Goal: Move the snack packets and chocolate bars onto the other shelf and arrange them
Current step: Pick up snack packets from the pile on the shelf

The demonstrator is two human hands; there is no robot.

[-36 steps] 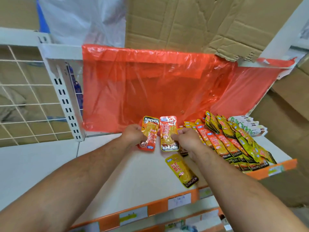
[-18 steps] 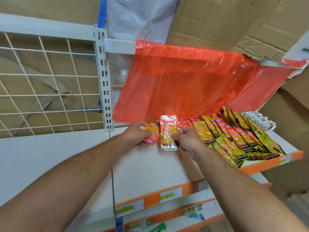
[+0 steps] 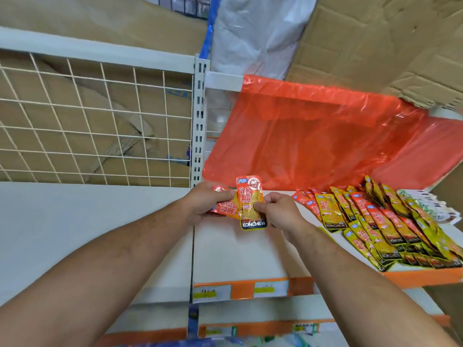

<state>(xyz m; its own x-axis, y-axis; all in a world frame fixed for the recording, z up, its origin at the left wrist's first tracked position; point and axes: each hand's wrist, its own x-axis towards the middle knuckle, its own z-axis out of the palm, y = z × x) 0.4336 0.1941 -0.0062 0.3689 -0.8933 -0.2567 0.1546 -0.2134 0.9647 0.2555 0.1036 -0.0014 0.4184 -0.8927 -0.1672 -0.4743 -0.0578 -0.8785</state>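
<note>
My left hand [image 3: 205, 202] grips an orange snack packet [image 3: 226, 207] that lies tilted. My right hand [image 3: 279, 212] pinches an upright orange-and-yellow packet marked KONCHEW [image 3: 251, 204], which overlaps the first. Both hands hover over the seam between the right white shelf [image 3: 238, 254] and the left white shelf [image 3: 87, 221]. A fanned row of several yellow and orange packets [image 3: 375, 221] lies on the right shelf, right of my hands. Behind it sit white-wrapped bars [image 3: 426, 206].
A red plastic sheet [image 3: 313, 136] hangs behind the right shelf. A wire mesh panel [image 3: 100, 121] backs the left shelf, with a slotted white upright [image 3: 199, 121] between them. Cardboard [image 3: 375, 41] leans above. Orange price strips [image 3: 250, 288] edge the shelf fronts; lower shelves show below.
The view has swung left, showing more of the left shelf. Both hands carried their packets leftward to the shelf seam. The loose yellow packet seen a second ago is out of sight.
</note>
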